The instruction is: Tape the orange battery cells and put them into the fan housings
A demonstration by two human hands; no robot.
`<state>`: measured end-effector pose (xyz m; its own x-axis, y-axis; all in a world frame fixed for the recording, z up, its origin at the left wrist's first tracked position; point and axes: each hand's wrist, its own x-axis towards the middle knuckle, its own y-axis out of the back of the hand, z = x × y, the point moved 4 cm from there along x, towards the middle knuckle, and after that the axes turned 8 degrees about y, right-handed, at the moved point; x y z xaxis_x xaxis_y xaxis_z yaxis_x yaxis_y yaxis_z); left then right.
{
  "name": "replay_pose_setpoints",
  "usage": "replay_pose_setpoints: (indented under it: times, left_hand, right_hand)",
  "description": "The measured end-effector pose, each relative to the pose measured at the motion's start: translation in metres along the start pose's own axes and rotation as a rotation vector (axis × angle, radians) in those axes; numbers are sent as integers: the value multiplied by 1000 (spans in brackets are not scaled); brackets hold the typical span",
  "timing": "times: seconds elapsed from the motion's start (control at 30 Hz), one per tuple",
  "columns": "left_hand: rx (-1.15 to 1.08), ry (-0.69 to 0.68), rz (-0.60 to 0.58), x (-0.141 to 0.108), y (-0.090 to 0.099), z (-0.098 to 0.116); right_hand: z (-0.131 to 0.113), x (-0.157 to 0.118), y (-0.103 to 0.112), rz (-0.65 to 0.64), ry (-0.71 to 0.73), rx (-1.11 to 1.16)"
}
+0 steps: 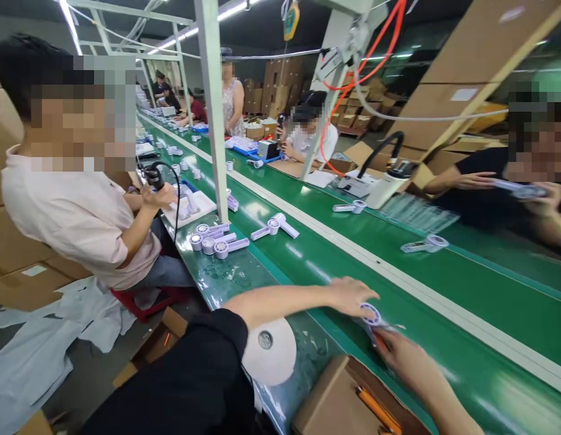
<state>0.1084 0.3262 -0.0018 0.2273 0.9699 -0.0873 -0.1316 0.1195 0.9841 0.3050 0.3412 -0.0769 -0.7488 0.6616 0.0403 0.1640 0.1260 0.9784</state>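
Observation:
Over the green conveyor belt, a small purple-and-white handheld fan (371, 315) is between my two hands. My right hand (400, 350) is closed around the lower part of the fan, its fingers partly blurred. My left hand (352, 296) reaches in from the left with fingers stretched out, the fingertips at the fan's round head. Whether those fingertips touch the fan is hard to tell. Beyond my left arm, a group of similar fans (221, 249) lies on the bench edge, and two more fans (274, 226) rest crosswise on the belt.
A cardboard box (323, 396) holding an orange tool (377, 411) stands near me. A white round reel (271, 356) lies under my left forearm. A metal post (212, 109) rises at the bench. One person sits at left; another across the belt holds a fan (520, 188).

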Motion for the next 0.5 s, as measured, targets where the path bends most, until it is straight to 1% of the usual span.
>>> replay_pose_setpoints:
  times: [0.03, 0.1, 0.17, 0.23, 0.3, 0.33, 0.4, 0.47, 0.5]
  left_hand:
    - [-2, 71, 54, -8, 7, -22]
    - [4, 252, 157, -24, 25, -75]
    - [18, 436, 231, -43, 47, -132]
    - [33, 623, 239, -63, 65, -183]
    - [30, 757, 165, -78, 73, -224]
    - [24, 786, 118, -82, 74, -238]
    - [10, 789, 21, -82, 69, -257]
    - [1, 731, -55, -71, 60, -264]
    - [0, 685, -78, -62, 57, -264]
  right_hand:
    - [2, -5, 4, -21, -39, 0]
    - [7, -17, 12, -22, -127, -10]
    - [4, -31, 22, 44, -136, 3]
    - [-10, -51, 34, 158, -92, 56]
    - [-32, -82, 45, 250, -79, 133]
    - [-45, -103, 49, 280, -86, 175]
    - [-72, -155, 52, 322, -101, 256]
    - [-100, -214, 48, 389, -156, 315]
    - [-113, -244, 44, 443, -218, 333]
